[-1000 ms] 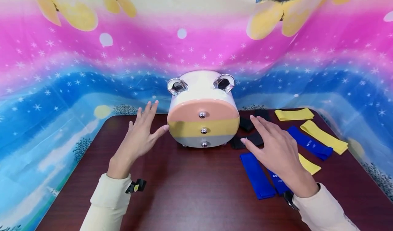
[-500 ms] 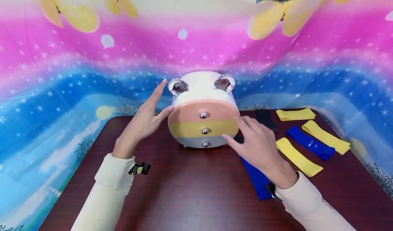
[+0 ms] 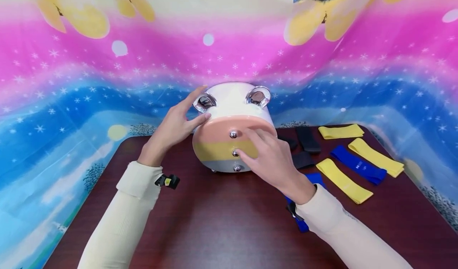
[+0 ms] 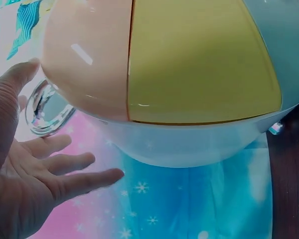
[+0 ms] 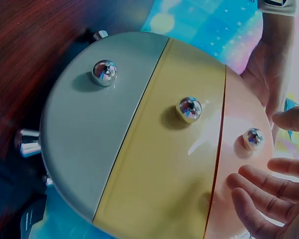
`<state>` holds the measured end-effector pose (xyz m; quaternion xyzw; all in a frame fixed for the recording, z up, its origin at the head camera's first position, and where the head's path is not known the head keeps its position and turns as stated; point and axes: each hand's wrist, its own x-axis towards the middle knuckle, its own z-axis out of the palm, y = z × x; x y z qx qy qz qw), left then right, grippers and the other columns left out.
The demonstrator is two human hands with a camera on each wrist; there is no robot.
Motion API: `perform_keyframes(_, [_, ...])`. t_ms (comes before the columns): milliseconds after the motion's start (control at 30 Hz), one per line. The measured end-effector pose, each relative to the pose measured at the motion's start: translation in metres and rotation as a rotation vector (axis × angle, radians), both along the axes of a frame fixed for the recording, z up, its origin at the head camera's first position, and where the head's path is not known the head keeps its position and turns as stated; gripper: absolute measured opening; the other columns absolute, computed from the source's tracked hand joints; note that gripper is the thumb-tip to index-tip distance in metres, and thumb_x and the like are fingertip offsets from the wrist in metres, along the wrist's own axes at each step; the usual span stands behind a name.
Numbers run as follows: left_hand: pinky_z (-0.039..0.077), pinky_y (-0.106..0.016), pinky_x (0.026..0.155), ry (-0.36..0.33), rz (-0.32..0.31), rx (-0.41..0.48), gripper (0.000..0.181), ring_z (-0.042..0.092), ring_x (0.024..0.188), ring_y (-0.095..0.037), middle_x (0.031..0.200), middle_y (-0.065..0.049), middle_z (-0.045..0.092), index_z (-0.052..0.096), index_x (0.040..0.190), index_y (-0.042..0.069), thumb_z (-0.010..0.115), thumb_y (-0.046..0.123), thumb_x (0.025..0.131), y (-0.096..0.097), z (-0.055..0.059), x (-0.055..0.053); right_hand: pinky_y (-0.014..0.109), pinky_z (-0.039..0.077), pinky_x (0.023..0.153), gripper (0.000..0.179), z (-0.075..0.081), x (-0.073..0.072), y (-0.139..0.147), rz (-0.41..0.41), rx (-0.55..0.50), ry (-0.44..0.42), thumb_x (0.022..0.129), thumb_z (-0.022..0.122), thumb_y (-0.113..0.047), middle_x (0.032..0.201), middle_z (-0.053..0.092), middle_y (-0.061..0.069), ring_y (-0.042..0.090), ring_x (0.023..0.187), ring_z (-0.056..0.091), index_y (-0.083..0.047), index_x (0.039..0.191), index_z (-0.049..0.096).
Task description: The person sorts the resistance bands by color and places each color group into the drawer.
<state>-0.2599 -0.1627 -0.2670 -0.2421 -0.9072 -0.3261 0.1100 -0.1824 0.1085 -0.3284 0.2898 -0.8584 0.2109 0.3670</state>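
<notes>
A small rounded chest of drawers [image 3: 232,98] stands at the back of the table, white on top, with two chrome ear-like rings. Its front has a pink top drawer [image 3: 214,130], a yellow middle one [image 5: 154,164] and a grey bottom one [image 5: 89,129], each with a round chrome knob, all closed. My left hand [image 3: 171,126] reaches to its upper left, fingers spread around the left chrome ring [image 4: 40,109] and thumb by the pink drawer's top edge. My right hand [image 3: 273,161] is before the front, bent fingertips just right of the top knob [image 5: 253,138], thumb near the middle knob [image 3: 235,152].
On the right lie several flat bands: yellow [image 3: 345,181], blue [image 3: 358,165] and black [image 3: 308,139]. Another blue band [image 3: 302,224] is partly hidden under my right wrist. A patterned cloth [image 3: 157,70] hangs behind the table [image 3: 214,225].
My right hand has moved left from over the bands to the front of the drawers. My left hand has risen toward the chest's upper left side. The drawers stay closed.
</notes>
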Motion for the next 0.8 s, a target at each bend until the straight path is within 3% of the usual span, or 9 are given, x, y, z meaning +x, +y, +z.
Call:
perform_keyframes(100, [0.046, -0.067, 0.113, -0.009, -0.011, 0.028, 0.074, 0.056, 0.140, -0.044, 0.169, -0.004, 0.038, 0.029, 0.162, 0.051, 0.069, 0.043, 0.101, 0.001, -0.001, -0.003, 0.025, 0.037, 0.042, 0.052, 0.000, -0.004, -0.007, 0.005, -0.011, 0.013, 0.084, 0.090, -0.029, 0.106, 0.077, 0.007, 0.015, 0.060, 0.055, -0.010, 0.128, 0.070])
perform_keyframes(367, [0.046, -0.057, 0.118, -0.079, -0.040, 0.125, 0.074, 0.054, 0.142, -0.045, 0.166, -0.006, 0.041, 0.030, 0.159, 0.056, 0.071, 0.041, 0.100, 0.004, -0.008, -0.011, 0.031, 0.056, 0.055, 0.038, -0.003, -0.017, -0.021, 0.009, -0.036, 0.071, 0.085, 0.089, -0.024, 0.093, 0.076, 0.005, 0.018, 0.077, 0.071, -0.009, 0.116, 0.073])
perform_keyframes(500, [0.046, -0.057, 0.117, -0.095, -0.040, 0.136, 0.073, 0.053, 0.142, -0.046, 0.166, -0.006, 0.041, 0.030, 0.158, 0.058, 0.071, 0.043, 0.100, 0.005, -0.009, -0.011, 0.028, 0.048, 0.047, 0.027, -0.005, -0.021, -0.025, -0.012, -0.049, 0.106, 0.087, 0.086, -0.020, 0.086, 0.073, 0.004, 0.017, 0.070, 0.069, -0.010, 0.108, 0.073])
perform_keyframes(633, [0.044, -0.055, 0.119, -0.087, -0.051, 0.146, 0.072, 0.054, 0.142, -0.043, 0.155, -0.009, 0.051, 0.031, 0.159, 0.055, 0.071, 0.040, 0.101, 0.006, -0.010, -0.011, 0.027, 0.036, 0.042, 0.017, -0.006, -0.024, -0.029, -0.037, -0.046, 0.144, 0.091, 0.081, -0.018, 0.078, 0.067, 0.003, 0.017, 0.057, 0.057, -0.010, 0.103, 0.072])
perform_keyframes(800, [0.042, -0.052, 0.121, -0.078, -0.062, 0.158, 0.073, 0.056, 0.142, -0.037, 0.139, -0.009, 0.059, 0.032, 0.161, 0.051, 0.071, 0.036, 0.101, 0.003, -0.009, -0.010, 0.027, 0.033, 0.041, 0.012, -0.006, -0.027, -0.035, -0.054, -0.025, 0.154, 0.094, 0.077, -0.015, 0.078, 0.064, 0.004, 0.016, 0.053, 0.052, -0.009, 0.103, 0.072])
